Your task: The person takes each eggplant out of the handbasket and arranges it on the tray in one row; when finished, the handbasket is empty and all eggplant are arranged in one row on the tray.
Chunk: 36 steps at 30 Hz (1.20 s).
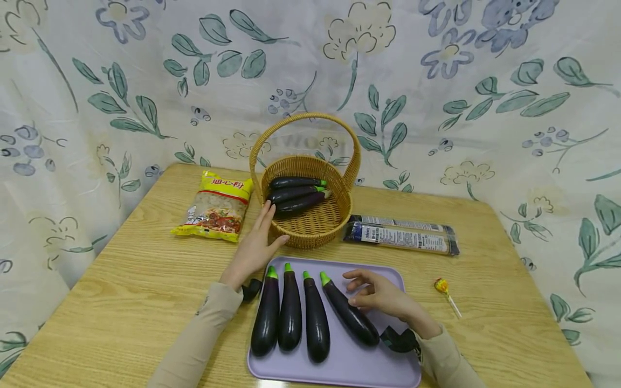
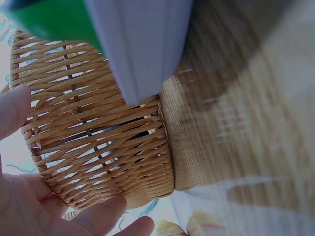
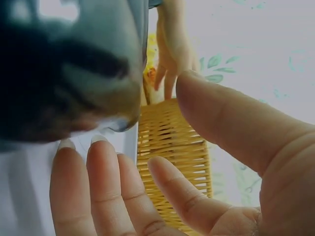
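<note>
My left hand (image 1: 254,245) rests against the left side of a wicker basket (image 1: 308,241), its fingers extended along the rim and the thumb near the front wall. Inside the basket lie three dark eggplants (image 1: 293,193). Below it, a lilac tray (image 1: 359,364) bears several more eggplants in a row. The rightmost one, an eggplant (image 1: 350,314), leans at a slant. My right hand (image 1: 375,293) hovers beside its upper part, fingers loosely bent. In the right wrist view, the fingertips (image 3: 103,162) sit close under a dark glossy eggplant (image 3: 74,93), with the thumb spread away.
Left of the basket lies a yellow bag of pasta (image 1: 218,207). Two long flat packets (image 1: 402,235) lie to the basket's right. A lollipop (image 1: 442,286) sits right of the tray. Floral cloth (image 1: 301,59) hangs behind the wooden table (image 1: 121,280).
</note>
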### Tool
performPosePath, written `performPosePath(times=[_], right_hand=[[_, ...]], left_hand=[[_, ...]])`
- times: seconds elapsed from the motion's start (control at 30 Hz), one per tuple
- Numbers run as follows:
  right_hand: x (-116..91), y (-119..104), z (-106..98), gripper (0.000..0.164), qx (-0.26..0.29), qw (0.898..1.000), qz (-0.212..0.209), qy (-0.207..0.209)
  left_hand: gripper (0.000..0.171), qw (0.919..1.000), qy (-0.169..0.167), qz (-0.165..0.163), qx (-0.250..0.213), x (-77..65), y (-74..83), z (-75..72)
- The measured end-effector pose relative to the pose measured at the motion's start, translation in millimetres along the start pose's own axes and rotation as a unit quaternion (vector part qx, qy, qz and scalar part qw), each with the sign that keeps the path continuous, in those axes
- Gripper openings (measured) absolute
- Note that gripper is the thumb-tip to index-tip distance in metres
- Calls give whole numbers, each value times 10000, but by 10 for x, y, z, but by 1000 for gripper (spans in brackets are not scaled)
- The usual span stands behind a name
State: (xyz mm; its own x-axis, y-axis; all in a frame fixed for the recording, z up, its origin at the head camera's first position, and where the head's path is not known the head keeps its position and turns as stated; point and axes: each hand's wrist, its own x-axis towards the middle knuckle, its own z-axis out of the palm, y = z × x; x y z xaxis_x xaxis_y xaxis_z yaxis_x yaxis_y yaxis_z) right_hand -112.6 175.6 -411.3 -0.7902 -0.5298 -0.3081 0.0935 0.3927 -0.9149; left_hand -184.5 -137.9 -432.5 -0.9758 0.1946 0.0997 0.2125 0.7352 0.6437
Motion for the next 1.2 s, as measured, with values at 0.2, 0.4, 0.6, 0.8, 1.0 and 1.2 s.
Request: performPosePath(times=[0.2,0.4,0.6,0.8,1.0,1.2], right_hand=[[-21,-23,-48,56,-103,9998,-128,63],[12,-106,-103,57,-202,9994,-212,187],[99,-231,-174,67,-86,9986,-464,218],[194,-417,-286,67,-53,9975,-579,390],[298,-591,-376,66,-130,9974,-534,468],[466,-737,-407,63,128,9965,-638,523]], left_hand=[[83,10000,-26,43,-14,3,11,-3],[82,10000,3,52,-61,-9,12,1],[82,9999,20,37,-117,-21,13,13],[81,9999,21,28,-128,-26,22,11],[81,10000,17,38,-88,-24,24,-1],[83,9999,-16,6,-115,-13,10,-6]])
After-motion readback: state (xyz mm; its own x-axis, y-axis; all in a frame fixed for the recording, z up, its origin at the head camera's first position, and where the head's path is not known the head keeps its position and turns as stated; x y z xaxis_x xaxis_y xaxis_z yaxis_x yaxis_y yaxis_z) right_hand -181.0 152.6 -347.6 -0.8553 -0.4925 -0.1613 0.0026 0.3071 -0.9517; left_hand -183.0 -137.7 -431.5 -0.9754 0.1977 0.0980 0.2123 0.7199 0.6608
